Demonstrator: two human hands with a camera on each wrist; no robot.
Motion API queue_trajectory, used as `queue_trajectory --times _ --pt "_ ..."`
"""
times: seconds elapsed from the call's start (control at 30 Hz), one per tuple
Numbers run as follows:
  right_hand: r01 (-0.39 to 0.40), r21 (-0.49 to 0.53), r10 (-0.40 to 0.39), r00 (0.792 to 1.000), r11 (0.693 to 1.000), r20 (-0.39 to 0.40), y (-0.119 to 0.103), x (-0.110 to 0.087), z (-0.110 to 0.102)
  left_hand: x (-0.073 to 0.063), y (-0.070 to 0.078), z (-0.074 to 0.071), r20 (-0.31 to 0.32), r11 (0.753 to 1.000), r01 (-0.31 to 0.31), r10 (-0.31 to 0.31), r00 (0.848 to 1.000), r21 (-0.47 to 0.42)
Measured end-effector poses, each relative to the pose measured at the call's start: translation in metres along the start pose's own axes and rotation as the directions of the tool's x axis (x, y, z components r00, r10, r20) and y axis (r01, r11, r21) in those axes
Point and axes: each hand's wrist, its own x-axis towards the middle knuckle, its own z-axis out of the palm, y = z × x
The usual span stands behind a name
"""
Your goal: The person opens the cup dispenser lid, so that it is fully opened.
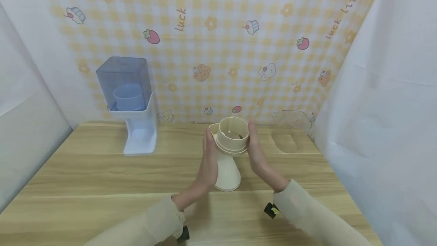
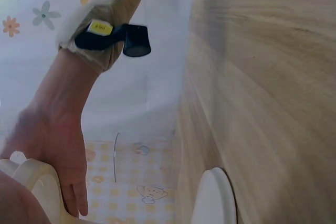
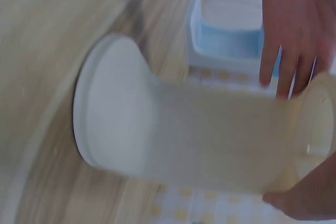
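Note:
A cream plastic dispenser stand (image 1: 228,175) stands on the wooden table, its rounded foot toward me. On top is a round, open-topped collar (image 1: 233,143) with a small dark spot inside. My left hand (image 1: 207,164) presses the collar's left side with fingers extended. Against the right side lies my right hand (image 1: 257,155), fingers also fairly straight. The right wrist view shows the left hand's straight fingers (image 3: 287,69) beside the top and the stand's column (image 3: 215,135) between the hands. Much of each palm's contact is hidden.
At the back left stands a white dispenser (image 1: 140,139) with a translucent blue tank (image 1: 123,71). A clear container (image 1: 289,136) sits at the back right, near the white side curtain (image 1: 382,124). Behind the wooden table (image 1: 102,185) hangs a checked cloth (image 1: 211,56).

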Motion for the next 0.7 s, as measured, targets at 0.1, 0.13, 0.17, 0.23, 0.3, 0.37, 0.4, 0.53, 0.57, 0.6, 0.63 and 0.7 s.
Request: queue_trajectory --times 0.1,0.13,0.17,0.23,0.3,0.37,0.4,0.53,0.57,0.6,0.63,0.7 --pt "-0.007 0.016 0.008 1.0 1.0 -0.013 -0.002 -0.01 0.008 0.01 0.0 0.002 -0.015 0.998 0.034 -0.035 0.999 -0.046" --pt "-0.006 0.023 0.006 1.0 1.0 -0.022 -0.003 -0.013 0.01 0.012 0.0 0.003 -0.02 0.998 0.052 -0.052 0.998 -0.043" --pt "-0.005 0.029 0.006 0.999 1.0 -0.031 -0.003 -0.014 0.012 0.013 0.0 0.004 -0.028 0.997 0.064 -0.065 0.997 -0.038" --pt "0.001 0.034 0.001 0.999 0.999 -0.044 -0.004 -0.017 0.015 0.015 -0.001 0.005 -0.04 0.997 0.072 -0.073 0.997 -0.033" --pt "0.007 0.04 -0.005 0.998 0.999 -0.055 -0.006 -0.018 0.017 0.016 -0.002 0.006 -0.05 0.997 0.069 -0.07 0.996 -0.028" --pt "0.014 0.044 -0.011 0.998 0.999 -0.065 -0.006 -0.018 0.018 0.017 -0.003 0.006 -0.051 0.998 0.057 -0.057 0.997 -0.019" --pt "0.014 0.046 -0.011 0.998 0.999 -0.069 -0.007 -0.018 0.018 0.018 -0.003 0.007 -0.052 0.999 0.051 -0.052 0.997 -0.018" --pt "0.014 0.056 -0.01 0.996 0.998 -0.083 -0.007 -0.017 0.017 0.019 -0.002 0.008 -0.062 0.999 0.044 -0.044 0.997 -0.002" --pt "0.012 0.057 -0.007 0.996 0.998 -0.087 -0.007 -0.016 0.016 0.019 -0.001 0.009 -0.069 0.999 0.05 -0.049 0.996 0.005" --pt "0.015 0.058 -0.01 0.996 0.998 -0.087 -0.007 -0.015 0.015 0.02 -0.001 0.009 -0.072 0.998 0.058 -0.057 0.996 0.009" --pt "0.016 0.06 -0.011 0.996 0.998 -0.092 -0.007 -0.013 0.014 0.022 0.0 0.01 -0.075 0.998 0.063 -0.062 0.995 0.016" --pt "0.03 0.072 -0.022 0.994 0.997 -0.107 -0.007 -0.009 0.01 0.027 0.001 0.014 -0.069 0.998 0.059 -0.058 0.996 0.019"
